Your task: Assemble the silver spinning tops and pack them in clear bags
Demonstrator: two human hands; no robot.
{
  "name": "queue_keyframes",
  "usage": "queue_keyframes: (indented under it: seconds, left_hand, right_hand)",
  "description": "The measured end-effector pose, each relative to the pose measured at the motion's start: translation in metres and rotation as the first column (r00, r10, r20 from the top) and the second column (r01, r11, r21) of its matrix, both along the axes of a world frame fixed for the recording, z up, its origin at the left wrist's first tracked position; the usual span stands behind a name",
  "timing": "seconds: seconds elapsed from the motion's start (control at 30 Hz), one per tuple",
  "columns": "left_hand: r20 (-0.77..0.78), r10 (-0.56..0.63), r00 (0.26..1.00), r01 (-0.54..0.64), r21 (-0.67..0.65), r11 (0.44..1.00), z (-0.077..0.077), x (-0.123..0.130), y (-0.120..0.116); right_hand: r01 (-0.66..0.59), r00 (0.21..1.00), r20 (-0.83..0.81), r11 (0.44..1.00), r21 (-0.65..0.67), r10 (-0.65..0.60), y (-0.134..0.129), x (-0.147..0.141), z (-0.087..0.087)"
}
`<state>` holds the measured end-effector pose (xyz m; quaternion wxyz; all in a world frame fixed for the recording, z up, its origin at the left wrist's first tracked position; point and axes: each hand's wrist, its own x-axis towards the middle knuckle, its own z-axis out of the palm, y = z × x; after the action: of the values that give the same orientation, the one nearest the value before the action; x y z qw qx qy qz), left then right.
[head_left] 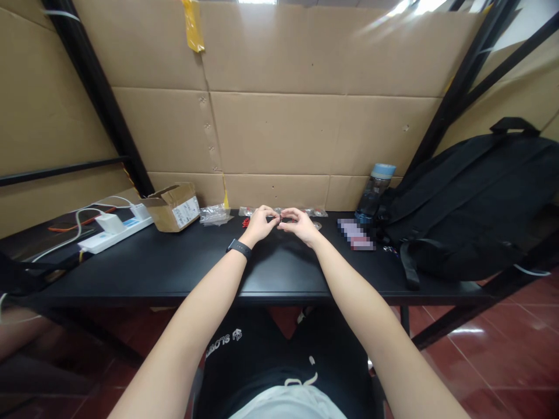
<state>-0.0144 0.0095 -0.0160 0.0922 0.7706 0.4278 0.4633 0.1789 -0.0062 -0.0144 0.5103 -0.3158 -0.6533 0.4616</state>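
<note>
Person seated at black table [174, 273]. Both hands well right of box [173, 209], sitter's view. Left hand [261, 223], watch [239, 249] on wrist, and right hand [302, 225] pinching small dark piece [280, 220] between fingertips; piece too tiny to make out. Piece sits between hands, well right of box. Clear plastic bags [215, 215] just right of box; red bits [246, 222] farther right, near left hand. Power strip [115, 235] left of box. Bottle [372, 196], then backpack [471, 198], far right of box.
</note>
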Motion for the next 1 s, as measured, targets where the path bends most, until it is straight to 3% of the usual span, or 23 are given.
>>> queue_keyframes:
  seconds: [0.17, 0.37, 0.6, 0.8, 1.0]
  left_hand:
    - [0.006, -0.008, 1.0, 0.008, 0.007, 1.0, -0.001, 0.001, 0.0]
    - [-0.012, -0.014, 1.0, 0.015, 0.033, 0.999, -0.003, 0.0, 0.001]
    - [-0.057, 0.006, 0.998, -0.004, 0.032, 0.999, 0.0, 0.0, -0.003]
    - [-0.129, 0.02, 0.991, -0.013, 0.054, 0.998, -0.001, 0.001, -0.003]
    - [-0.181, 0.016, 0.983, -0.006, 0.058, 0.998, -0.001, 0.0, -0.005]
  right_hand:
    - [0.021, 0.999, 0.027, 1.0, 0.01, -0.021, 0.0, 0.0, -0.001]
    - [0.057, 0.996, 0.074, 0.995, -0.081, -0.051, -0.001, 0.003, 0.0]
    - [0.023, 0.985, 0.174, 0.986, -0.165, 0.006, 0.008, 0.007, -0.003]
    - [0.12, 0.942, 0.317, 0.993, -0.019, -0.107, 0.01, 0.007, -0.003]
    - [0.076, 0.897, 0.429, 0.993, 0.095, -0.11, 0.013, 0.009, -0.008]
